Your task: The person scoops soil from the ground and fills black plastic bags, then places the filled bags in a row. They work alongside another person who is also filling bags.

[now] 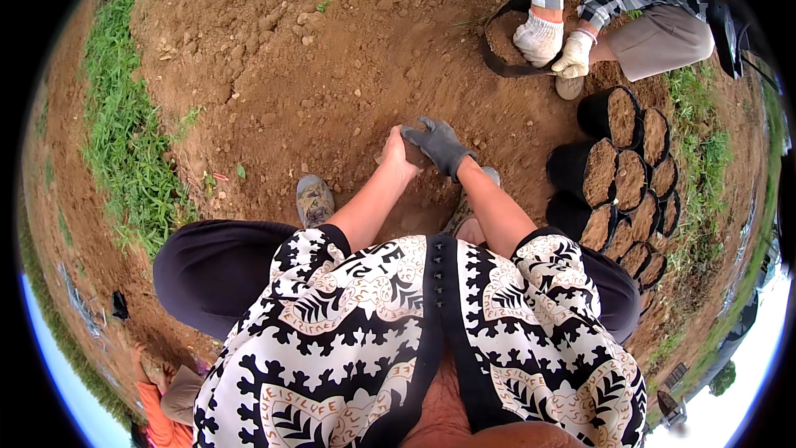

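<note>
My left hand [397, 154] is bare and my right hand [441, 148] wears a dark grey glove. They meet low over the brown soil [356, 99], between my shoes. The gloved fingers curl across to the fingertips of the bare hand, as if both cup something. Whatever lies between the palms is hidden; a brown patch shows beneath them, and I cannot tell whether it is held soil or the ground. Both forearms are bare and reach forward between my spread knees.
To the right stand several black grow bags [599, 172] filled with soil. Ahead at right, a co-worker's white-gloved hands [539, 40] grip a black bag's rim [491, 56]. Green weeds [124, 133] line the left. Another person in an orange sleeve [157, 411] is behind left.
</note>
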Available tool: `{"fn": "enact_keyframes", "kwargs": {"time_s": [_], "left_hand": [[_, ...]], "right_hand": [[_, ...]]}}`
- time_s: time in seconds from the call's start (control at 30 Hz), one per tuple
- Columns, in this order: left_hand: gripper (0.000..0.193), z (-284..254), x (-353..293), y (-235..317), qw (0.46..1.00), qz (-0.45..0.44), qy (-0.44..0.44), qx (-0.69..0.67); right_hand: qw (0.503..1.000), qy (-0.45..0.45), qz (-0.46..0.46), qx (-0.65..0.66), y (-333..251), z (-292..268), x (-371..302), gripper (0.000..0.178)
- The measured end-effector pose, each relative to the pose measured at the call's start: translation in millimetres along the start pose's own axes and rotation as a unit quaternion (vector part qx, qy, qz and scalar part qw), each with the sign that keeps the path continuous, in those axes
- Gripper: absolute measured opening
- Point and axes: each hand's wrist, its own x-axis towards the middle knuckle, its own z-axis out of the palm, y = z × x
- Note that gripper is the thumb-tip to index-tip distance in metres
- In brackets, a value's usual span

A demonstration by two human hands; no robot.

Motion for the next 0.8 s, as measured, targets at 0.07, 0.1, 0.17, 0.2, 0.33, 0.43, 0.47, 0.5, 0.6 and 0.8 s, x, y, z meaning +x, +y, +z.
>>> {"fn": "enact_keyframes", "kwargs": {"time_s": [0.07,0.1,0.17,0.2,0.33,0.43,0.47,0.5,0.6,0.8], "left_hand": [[0.044,32.5,-15.0,10.3,1.000,0.015,-0.008,0.009],[0.044,53.6,-25.0,12.7,0.999,0.029,-0.006,0.028],[0.048,82.8,-40.9,17.8,0.998,0.051,-0.041,0.019],[0.048,90.6,-41.5,20.5,0.997,0.057,-0.052,0.020],[0.048,122.6,-48.1,27.0,0.988,0.074,-0.133,0.032],[0.048,157.3,-74.6,24.8,0.982,0.098,-0.145,0.072],[0.047,159.3,-72.6,25.4,0.978,0.101,-0.169,0.065],[0.046,162.8,-70.0,28.3,0.974,0.104,-0.193,0.057],[0.044,187.6,-70.1,23.5,0.966,0.095,-0.231,0.065],[0.046,238.0,-78.5,18.7,0.957,0.108,-0.259,0.076]], "right_hand": [[0.999,0.024,-0.026,-0.013,-40.9,-36.8,-9.2,0.070],[0.998,0.037,-0.038,-0.016,-53.8,-55.2,-12.7,0.070],[0.996,0.064,-0.051,-0.017,-75.9,-80.8,-18.1,0.069],[0.995,0.069,-0.061,-0.022,-85.7,-89.7,-20.1,0.069],[0.984,0.115,-0.128,-0.044,-97.0,-120.0,-15.2,0.062],[0.966,0.160,-0.194,-0.054,-106.7,-146.8,-19.8,0.048],[0.966,0.163,-0.191,-0.051,-117.6,-150.9,-26.3,0.046],[0.967,0.166,-0.189,-0.048,-128.6,-154.7,-33.9,0.045],[0.963,0.191,-0.187,-0.024,-128.9,-175.6,-38.3,0.041],[0.944,0.229,-0.239,0.018,-120.9,-220.3,-23.0,0.043]]}}
